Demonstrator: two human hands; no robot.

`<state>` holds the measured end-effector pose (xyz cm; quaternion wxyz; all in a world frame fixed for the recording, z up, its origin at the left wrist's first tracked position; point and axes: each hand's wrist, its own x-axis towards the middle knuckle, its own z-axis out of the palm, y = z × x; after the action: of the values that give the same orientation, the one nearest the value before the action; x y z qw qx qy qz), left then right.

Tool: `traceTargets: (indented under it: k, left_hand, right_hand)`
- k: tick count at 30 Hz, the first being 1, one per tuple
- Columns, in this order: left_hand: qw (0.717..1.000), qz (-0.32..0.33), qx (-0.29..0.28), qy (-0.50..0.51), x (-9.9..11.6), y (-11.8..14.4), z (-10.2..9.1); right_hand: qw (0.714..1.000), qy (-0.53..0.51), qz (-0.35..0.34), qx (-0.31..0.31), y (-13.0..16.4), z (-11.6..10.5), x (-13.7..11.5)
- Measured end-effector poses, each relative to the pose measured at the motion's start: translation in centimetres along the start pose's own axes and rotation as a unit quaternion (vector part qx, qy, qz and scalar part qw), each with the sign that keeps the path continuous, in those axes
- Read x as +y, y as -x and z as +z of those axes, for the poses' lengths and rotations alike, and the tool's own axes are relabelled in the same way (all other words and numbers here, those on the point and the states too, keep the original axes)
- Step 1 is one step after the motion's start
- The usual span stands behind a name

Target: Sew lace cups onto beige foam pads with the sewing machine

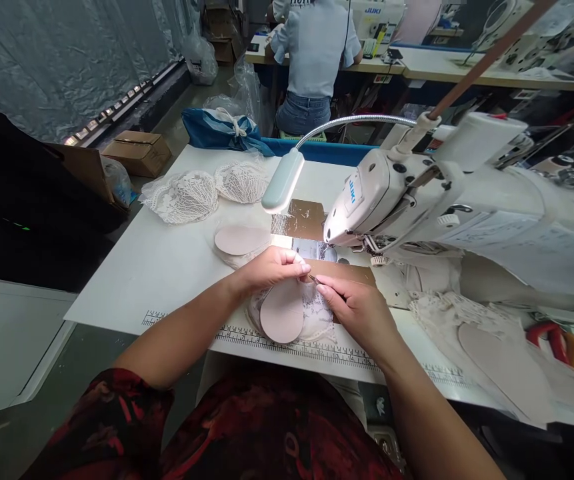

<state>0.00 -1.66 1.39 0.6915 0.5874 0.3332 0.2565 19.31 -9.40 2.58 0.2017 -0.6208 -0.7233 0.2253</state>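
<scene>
Hands over counter (167, 267) edge, left hand (271, 269) fingers pinched on pink pad (283, 312) top, right hand (359, 308) fingers closed on small tool (313, 278), lace piece (319, 319) beneath, sewing machine (417, 200) just behind.

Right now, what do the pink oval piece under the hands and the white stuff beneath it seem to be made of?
The pink oval piece looks like smooth, matte foam or padded fabric: even colour, clean edge, no weave visible. The white piece beneath looks like lace, with an openwork pattern. Both hands pinch them together.
</scene>
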Motion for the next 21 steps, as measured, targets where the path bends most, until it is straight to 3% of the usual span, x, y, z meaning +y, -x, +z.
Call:
traceTargets:
  k: [5, 11, 17, 21]
  left_hand:
    - [0.999, 0.019, 0.021, 0.013, -0.4, -0.1, 0.1]
    - [0.995, 0.007, 0.070, 0.070, -0.9, -0.5, 0.3]
    - [0.992, 0.015, 0.043, 0.118, -1.4, -0.5, 0.3]
    - [0.996, 0.039, 0.033, 0.075, -0.9, -0.4, -0.3]
  right_hand:
    - [0.998, 0.016, 0.037, 0.042, -0.1, -0.1, 0.1]
    - [0.997, -0.064, -0.037, 0.034, -0.3, -0.3, 0.2]
    - [0.999, 0.005, -0.049, 0.017, -1.3, 0.1, -1.6]
    - [0.998, 0.037, -0.044, 0.037, -1.7, 0.3, -1.3]
